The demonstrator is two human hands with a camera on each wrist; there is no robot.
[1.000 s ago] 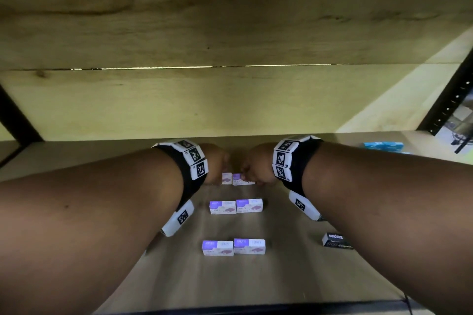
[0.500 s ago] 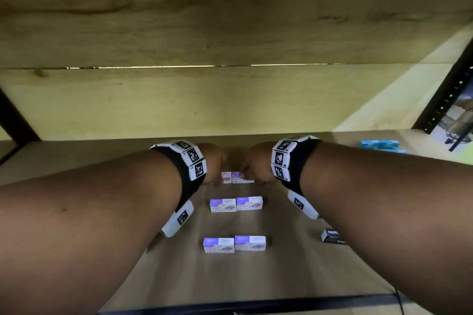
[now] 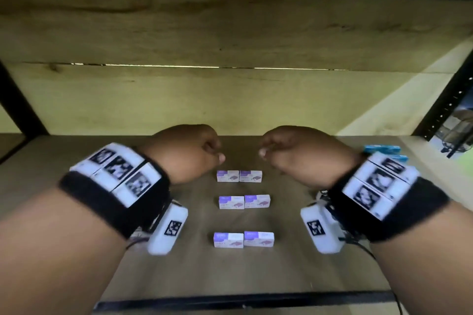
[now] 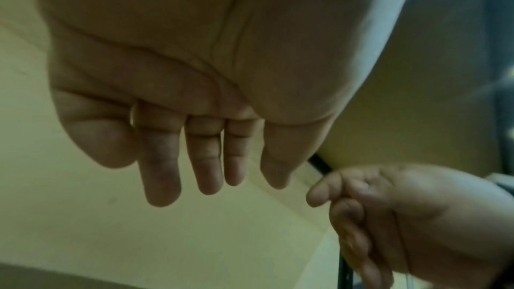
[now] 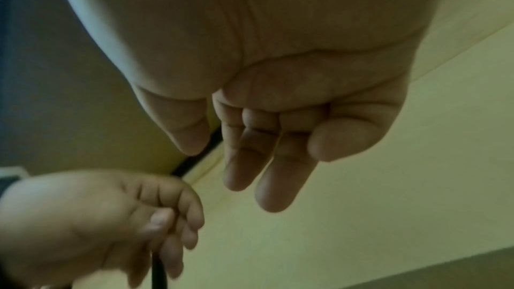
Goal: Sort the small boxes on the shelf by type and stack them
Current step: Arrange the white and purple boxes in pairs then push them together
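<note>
Rectangular purple cardboard boxes, wooden shelf

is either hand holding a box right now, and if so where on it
Nothing is held. The left hand and right hand hang empty, fingers loose, above the far pair of purple boxes on the shelf.

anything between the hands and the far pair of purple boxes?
Nothing visible. The left hand and right hand hang empty just above and behind the far pair of purple boxes, with only bare shelf around it.
</note>
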